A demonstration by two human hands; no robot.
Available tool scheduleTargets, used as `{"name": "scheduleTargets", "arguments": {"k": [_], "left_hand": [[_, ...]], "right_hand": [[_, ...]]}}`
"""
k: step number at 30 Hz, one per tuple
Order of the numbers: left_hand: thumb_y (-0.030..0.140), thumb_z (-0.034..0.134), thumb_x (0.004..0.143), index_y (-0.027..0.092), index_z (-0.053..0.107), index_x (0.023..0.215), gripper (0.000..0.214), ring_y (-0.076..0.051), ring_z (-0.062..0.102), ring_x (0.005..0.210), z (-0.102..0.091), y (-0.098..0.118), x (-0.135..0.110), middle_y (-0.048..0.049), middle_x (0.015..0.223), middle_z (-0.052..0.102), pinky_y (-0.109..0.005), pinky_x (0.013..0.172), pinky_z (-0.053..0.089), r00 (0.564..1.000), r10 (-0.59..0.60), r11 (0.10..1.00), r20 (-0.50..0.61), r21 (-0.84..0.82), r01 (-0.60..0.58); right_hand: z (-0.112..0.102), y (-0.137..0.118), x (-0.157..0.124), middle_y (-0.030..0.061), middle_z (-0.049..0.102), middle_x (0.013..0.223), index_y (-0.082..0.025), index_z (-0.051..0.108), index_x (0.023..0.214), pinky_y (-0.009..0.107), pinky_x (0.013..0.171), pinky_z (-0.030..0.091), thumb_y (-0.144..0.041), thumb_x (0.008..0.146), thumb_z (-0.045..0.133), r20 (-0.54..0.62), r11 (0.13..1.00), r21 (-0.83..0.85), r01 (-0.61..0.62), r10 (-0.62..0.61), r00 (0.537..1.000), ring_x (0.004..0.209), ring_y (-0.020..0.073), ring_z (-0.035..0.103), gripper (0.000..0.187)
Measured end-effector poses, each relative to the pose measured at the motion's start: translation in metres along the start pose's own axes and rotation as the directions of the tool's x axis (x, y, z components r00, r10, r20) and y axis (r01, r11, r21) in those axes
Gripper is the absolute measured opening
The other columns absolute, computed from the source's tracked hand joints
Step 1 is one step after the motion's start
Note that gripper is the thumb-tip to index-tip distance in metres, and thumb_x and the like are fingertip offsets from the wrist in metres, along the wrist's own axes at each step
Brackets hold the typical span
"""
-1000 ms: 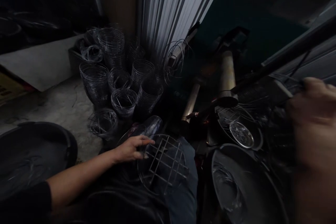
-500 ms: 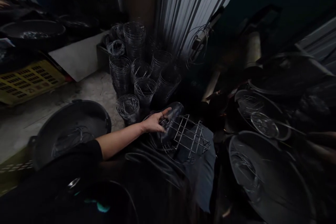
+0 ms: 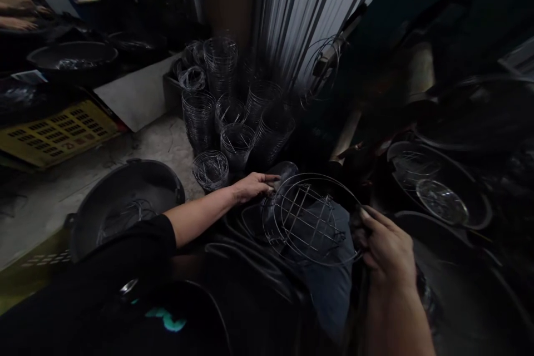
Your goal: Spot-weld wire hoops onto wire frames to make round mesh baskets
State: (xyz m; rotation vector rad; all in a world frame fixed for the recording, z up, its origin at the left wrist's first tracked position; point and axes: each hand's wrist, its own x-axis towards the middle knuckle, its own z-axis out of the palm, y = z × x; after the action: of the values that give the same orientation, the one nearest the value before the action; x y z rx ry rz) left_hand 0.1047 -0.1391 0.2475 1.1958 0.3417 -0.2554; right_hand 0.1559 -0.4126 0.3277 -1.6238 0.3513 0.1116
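My left hand reaches in from the left, its fingers closed at the near-left edge of a wire grid of crossed rods; dark surroundings partly hide the exact contact. My right hand grips a round wire ring by its right side, between thumb and fingers. The ring overlaps the grid, and its left part passes close to my left fingertips. Whether ring and grid touch cannot be told. Beneath both lies a grey-blue trouser leg.
Stacks of wire rings stand on the floor ahead. A black basin with loose wires is at left, and another basin with wire pieces at right. A yellow crate lies far left. Another person's hands show at upper left.
My right hand has come in from the right edge, bringing a wire ring over the grid. My left hand keeps hold of the grid. The view has shifted slightly.
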Motion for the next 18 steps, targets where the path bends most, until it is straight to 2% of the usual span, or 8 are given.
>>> {"name": "scheduleTargets", "arguments": {"k": [3, 6, 9, 11, 13, 14, 16, 18], "left_hand": [[-0.003, 0.060, 0.061, 0.010, 0.067, 0.117, 0.058, -0.006, 0.059, 0.065, 0.004, -0.003, 0.008, -0.0017, 0.077, 0.069, -0.018, 0.066, 0.045, 0.999, -0.037, 0.999, 0.013, 0.010, 0.037], [-0.004, 0.063, 0.059, 0.010, 0.066, 0.117, 0.060, -0.007, 0.060, 0.065, 0.005, -0.006, 0.012, -0.0003, 0.074, 0.069, -0.019, 0.068, 0.046, 0.998, -0.056, 0.998, 0.029, 0.023, 0.055], [-0.004, 0.062, 0.060, 0.011, 0.067, 0.116, 0.058, -0.006, 0.060, 0.065, 0.003, -0.009, 0.013, 0.0000, 0.075, 0.069, -0.018, 0.067, 0.045, 0.998, -0.058, 0.998, 0.038, 0.032, 0.057], [-0.005, 0.061, 0.060, 0.011, 0.068, 0.114, 0.057, -0.006, 0.060, 0.064, 0.001, -0.010, 0.013, 0.0002, 0.074, 0.068, -0.017, 0.066, 0.045, 0.997, -0.059, 0.998, 0.040, 0.036, 0.057], [-0.005, 0.059, 0.059, 0.012, 0.068, 0.114, 0.058, -0.006, 0.060, 0.064, 0.000, -0.011, 0.013, 0.0003, 0.074, 0.068, -0.018, 0.067, 0.045, 0.997, -0.059, 0.998, 0.040, 0.039, 0.057], [-0.006, 0.059, 0.059, 0.012, 0.068, 0.115, 0.059, -0.006, 0.060, 0.064, -0.001, -0.012, 0.013, 0.0001, 0.075, 0.069, -0.018, 0.067, 0.045, 0.997, -0.059, 0.998, 0.041, 0.041, 0.057], [-0.006, 0.058, 0.059, 0.013, 0.068, 0.115, 0.060, -0.007, 0.060, 0.066, -0.001, -0.012, 0.012, -0.0003, 0.076, 0.070, -0.019, 0.069, 0.046, 0.997, -0.057, 0.997, 0.044, 0.047, 0.055], [-0.006, 0.057, 0.059, 0.012, 0.067, 0.116, 0.061, -0.008, 0.061, 0.067, 0.000, -0.013, 0.012, -0.0005, 0.076, 0.070, -0.019, 0.069, 0.046, 0.997, -0.055, 0.997, 0.046, 0.055, 0.052]], "right_hand": [[0.006, -0.030, -0.028, -0.0019, 0.060, 0.057, -0.017, 0.070, 0.086, 0.019, 0.036, 0.035, -0.036, 0.044, 0.082, -0.046, 0.995, 0.089, 0.052, -0.048, 0.998, 0.041, 0.0089, 0.050, 0.048], [0.020, -0.057, -0.048, -0.0002, 0.062, 0.060, -0.017, 0.071, 0.088, 0.022, 0.041, 0.043, -0.035, 0.046, 0.082, -0.018, 0.992, 0.068, 0.104, -0.103, 0.995, 0.046, 0.0116, 0.055, 0.048], [0.030, -0.061, -0.050, -0.0011, 0.061, 0.060, -0.017, 0.072, 0.092, 0.020, 0.038, 0.039, -0.032, 0.048, 0.079, 0.015, 0.999, 0.029, 0.019, -0.019, 1.000, 0.046, 0.0112, 0.054, 0.047], [0.027, -0.060, -0.047, -0.0025, 0.058, 0.058, -0.019, 0.071, 0.090, 0.020, 0.037, 0.036, -0.034, 0.051, 0.075, -0.010, 1.000, -0.006, -0.026, 0.026, 1.000, 0.045, 0.0116, 0.053, 0.042], [0.018, -0.065, -0.046, 0.0000, 0.061, 0.068, -0.021, 0.070, 0.080, 0.022, 0.040, 0.041, -0.034, 0.050, 0.074, -0.034, 0.993, -0.099, 0.068, -0.072, 0.997, 0.058, 0.0146, 0.058, 0.034], [0.013, -0.070, -0.048, 0.0020, 0.064, 0.078, -0.023, 0.069, 0.075, 0.022, 0.043, 0.043, -0.032, 0.047, 0.075, -0.031, 0.976, -0.154, 0.155, -0.161, 0.986, 0.071, 0.0166, 0.061, 0.031], [0.007, -0.081, -0.055, 0.0023, 0.065, 0.101, -0.025, 0.066, 0.066, 0.018, 0.048, 0.046, -0.025, 0.039, 0.078, -0.017, 0.934, -0.224, 0.280, -0.291, 0.957, 0.096, 0.0184, 0.059, 0.029], [0.011, -0.085, -0.061, 0.0014, 0.065, 0.100, -0.027, 0.068, 0.070, 0.018, 0.047, 0.046, -0.026, 0.041, 0.078, -0.048, 0.939, -0.213, 0.270, -0.286, 0.957, 0.094, 0.0179, 0.060, 0.031]]}}
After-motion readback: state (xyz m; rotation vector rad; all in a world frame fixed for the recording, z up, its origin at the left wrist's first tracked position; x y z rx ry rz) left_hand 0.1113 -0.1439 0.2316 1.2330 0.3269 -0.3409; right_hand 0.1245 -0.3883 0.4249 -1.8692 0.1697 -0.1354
